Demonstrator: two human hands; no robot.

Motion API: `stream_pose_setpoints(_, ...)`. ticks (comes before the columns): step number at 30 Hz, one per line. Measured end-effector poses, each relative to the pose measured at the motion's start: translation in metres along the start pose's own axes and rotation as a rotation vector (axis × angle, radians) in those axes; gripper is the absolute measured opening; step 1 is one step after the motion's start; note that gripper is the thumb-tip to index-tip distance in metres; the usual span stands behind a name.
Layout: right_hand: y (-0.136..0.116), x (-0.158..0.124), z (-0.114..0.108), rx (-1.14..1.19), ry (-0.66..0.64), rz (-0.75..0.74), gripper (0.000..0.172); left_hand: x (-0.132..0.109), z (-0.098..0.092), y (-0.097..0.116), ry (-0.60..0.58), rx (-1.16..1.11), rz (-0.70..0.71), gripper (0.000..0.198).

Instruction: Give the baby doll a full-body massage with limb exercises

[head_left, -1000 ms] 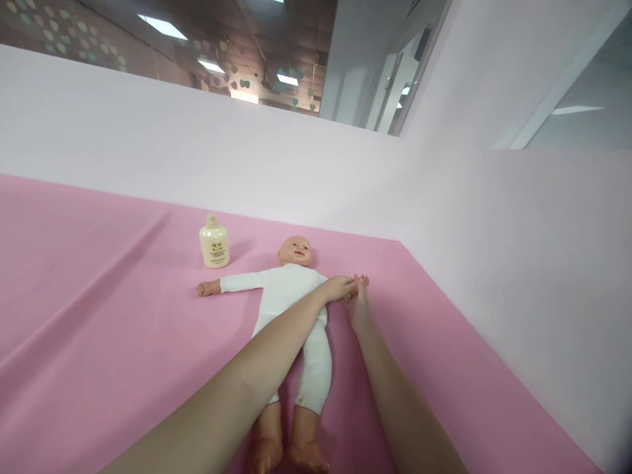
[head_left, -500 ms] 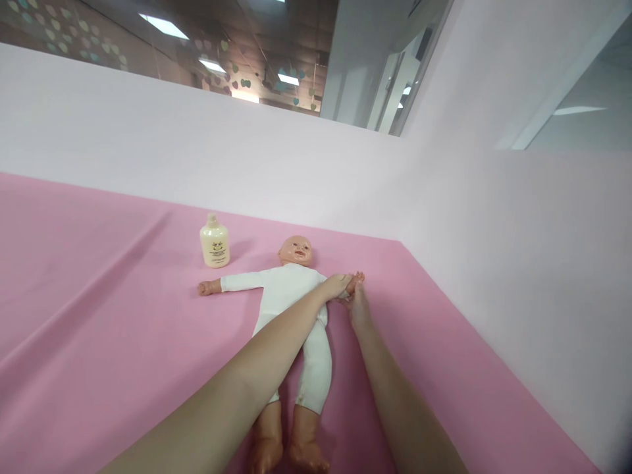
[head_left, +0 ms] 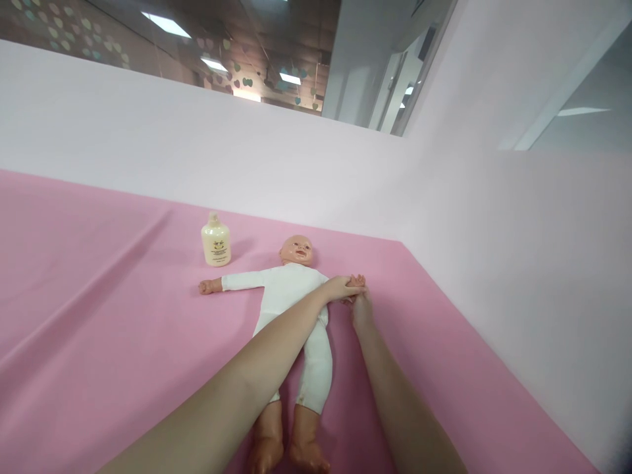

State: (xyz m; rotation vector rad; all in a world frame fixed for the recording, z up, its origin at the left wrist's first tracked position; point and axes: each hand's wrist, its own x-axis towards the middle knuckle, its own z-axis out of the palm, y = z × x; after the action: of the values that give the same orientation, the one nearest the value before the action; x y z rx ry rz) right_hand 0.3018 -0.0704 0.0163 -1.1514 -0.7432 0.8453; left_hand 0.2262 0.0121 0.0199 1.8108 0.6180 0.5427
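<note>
A baby doll in a white cloth body lies on its back on the pink mat, head away from me. My left hand reaches across its torso and is closed around the doll's hand and wrist at the right. Just beside it, my right hand supports the same doll hand from below and the right, its fingers partly hidden. The doll's small fingers poke out above my hands. Its other arm stretches out to the left, untouched.
A cream-coloured pump-less bottle with a face print stands left of the doll's head. The pink mat has a long crease at the left. White walls border it at the back and right, with a window above.
My left hand has slid a little outward over the doll's hand, its fingers now covering more of the palm. My right hand has dropped slightly lower and its thumb has shifted.
</note>
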Motion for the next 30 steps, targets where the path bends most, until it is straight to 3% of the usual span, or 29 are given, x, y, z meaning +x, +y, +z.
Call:
stream_pose_setpoints(5,-0.001,-0.002,-0.002,0.029,-0.076,-0.044,0.052,0.0,-0.002,0.0,0.077,0.074,0.038,0.049)
stream_pose_setpoints(13,0.002,-0.003,-0.003,0.02,-0.115,-0.048,0.074,-0.004,-0.003,0.006,0.141,0.138,0.113,0.059)
stream_pose_setpoints(22,0.0,-0.002,-0.003,0.014,0.033,0.013,0.049,-0.003,-0.005,0.013,0.147,0.361,0.082,0.057)
stream_pose_setpoints(30,0.008,0.016,-0.012,0.128,0.09,0.088,0.052,-0.008,-0.001,0.013,0.179,0.477,0.115,0.051)
